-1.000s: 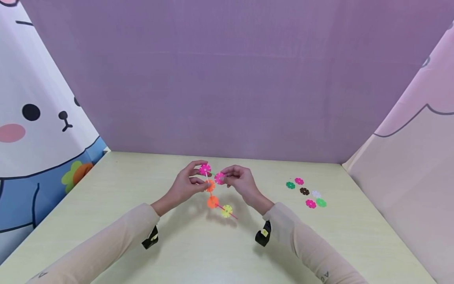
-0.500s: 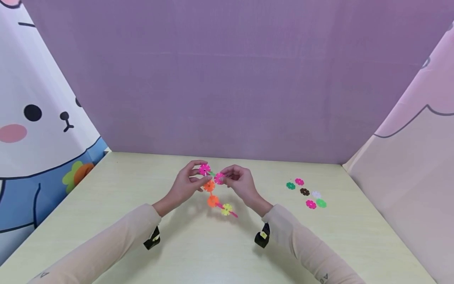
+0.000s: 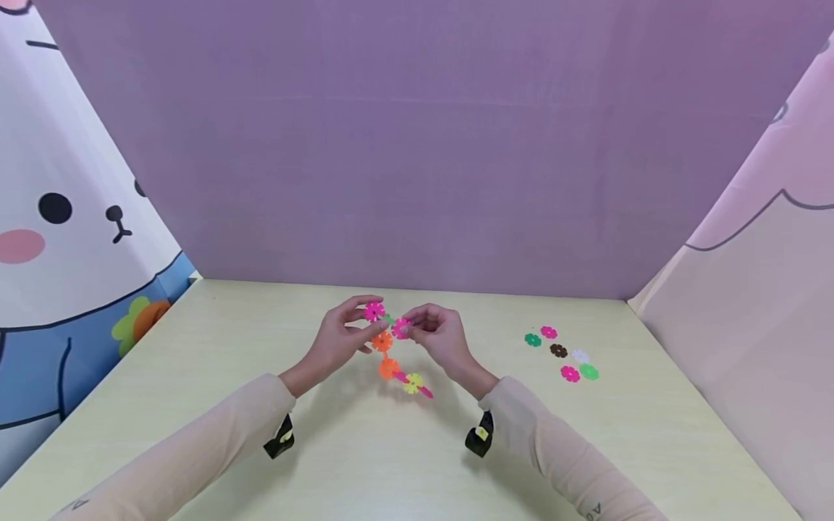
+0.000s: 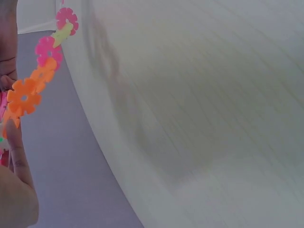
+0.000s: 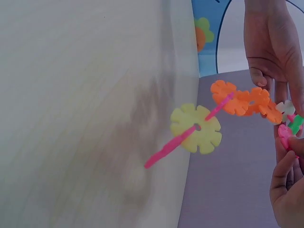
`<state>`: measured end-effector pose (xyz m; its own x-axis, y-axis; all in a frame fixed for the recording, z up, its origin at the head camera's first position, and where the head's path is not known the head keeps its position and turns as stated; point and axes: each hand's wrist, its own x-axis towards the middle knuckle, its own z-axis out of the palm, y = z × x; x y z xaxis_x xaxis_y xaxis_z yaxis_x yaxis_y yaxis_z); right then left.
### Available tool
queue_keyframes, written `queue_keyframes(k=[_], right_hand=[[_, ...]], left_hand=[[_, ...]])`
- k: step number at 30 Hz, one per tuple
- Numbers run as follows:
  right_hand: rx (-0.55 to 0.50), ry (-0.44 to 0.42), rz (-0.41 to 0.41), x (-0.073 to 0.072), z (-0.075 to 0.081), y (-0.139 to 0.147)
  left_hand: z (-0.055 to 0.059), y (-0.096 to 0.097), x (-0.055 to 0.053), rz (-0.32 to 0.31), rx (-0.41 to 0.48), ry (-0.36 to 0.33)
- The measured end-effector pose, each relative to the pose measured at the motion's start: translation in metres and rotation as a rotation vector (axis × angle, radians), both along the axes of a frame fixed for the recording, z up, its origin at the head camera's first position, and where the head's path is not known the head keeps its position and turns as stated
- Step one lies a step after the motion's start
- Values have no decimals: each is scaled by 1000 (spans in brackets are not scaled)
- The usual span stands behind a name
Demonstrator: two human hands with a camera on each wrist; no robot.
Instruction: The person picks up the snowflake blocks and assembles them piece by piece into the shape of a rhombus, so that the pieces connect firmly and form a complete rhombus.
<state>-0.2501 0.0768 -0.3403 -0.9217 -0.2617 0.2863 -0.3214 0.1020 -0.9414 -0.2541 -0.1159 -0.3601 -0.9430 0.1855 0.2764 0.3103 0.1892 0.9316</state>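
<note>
My left hand (image 3: 340,333) holds a chain of flower-shaped interlocking discs near its top, thumb at an orange disc (image 3: 381,341) and fingers behind a pink disc (image 3: 374,311). Thumb and fingers of my right hand (image 3: 448,339) pinch another pink disc (image 3: 400,328) at the chain's upper end. A green disc (image 3: 389,319) shows between the two pink ones. Below, the chain hangs down to the right: a second orange disc (image 3: 389,368), then a yellow disc (image 5: 195,128) with pink discs on either side, seen edge-on in the right wrist view. Fingers partly cover the upper links.
On the pale table (image 3: 391,463), right of my hands, lie several loose discs: dark green (image 3: 533,340), pink (image 3: 570,374), brown (image 3: 558,351), white (image 3: 580,355) and light green (image 3: 589,372) among them. A purple panel (image 3: 417,145) rises behind the table.
My left thumb has shifted up along the chain, from beside the orange disc toward the pink and green discs. The lower chain has turned slightly, so its pink discs look wider.
</note>
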Motion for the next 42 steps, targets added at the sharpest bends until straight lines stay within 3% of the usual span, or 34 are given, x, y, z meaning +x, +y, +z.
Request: queue_keyframes(k=[4,8,12,18,23,34,42], right_hand=[[8,20,1,0,1,-1],[20,44,-11,0,1,-2],[21,48,-25,1,1,-4],[15,60,-14,0,1,-2],[25,60,17,-4,-1,1],[136,99,64,-6,-4,16],[287,168,-14,-31,-31,52]], left_hand=[[10,0,7,-11,-7,-15],[12,0,8,-31,4,-37],[3,-1,0,-35,9,-34],[4,0,-2,-33,-8,-8],[3,1,-2,-17,-21,-33],[-5,-2,-2,12,-27,-45],[-4,-6,0,16,-20,-35]])
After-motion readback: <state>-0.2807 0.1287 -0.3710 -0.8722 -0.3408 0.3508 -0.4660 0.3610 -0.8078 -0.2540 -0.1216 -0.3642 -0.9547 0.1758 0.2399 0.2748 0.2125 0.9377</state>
